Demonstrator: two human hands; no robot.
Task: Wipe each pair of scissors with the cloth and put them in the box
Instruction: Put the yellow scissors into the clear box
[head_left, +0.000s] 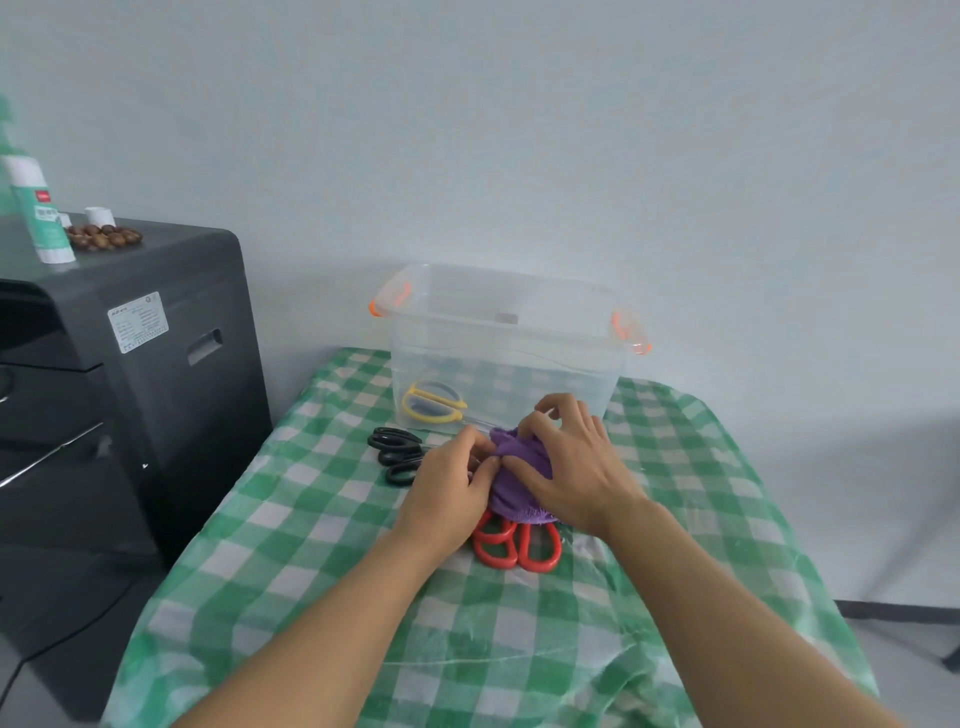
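- Both hands mid-frame on the purple cloth (519, 475), bunched over the red scissors (517, 545); only the red handles poking out below.
- Left hand (449, 486) pinching the cloth's edge, right hand (569, 467) curled over the top, grip closed on the cloth.
- Yellow scissors (434, 402) already inside the clear box (504, 332), just behind the hands.
- Black scissors (397, 454) lying on the checked table (311, 571), left of the hands.

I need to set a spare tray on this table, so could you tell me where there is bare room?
The near tablecloth, between the forearms and before the red scissors, lies bare. So does the strip right of the right hand. It is crowded around the purple cloth, left hand, black scissors and clear box.
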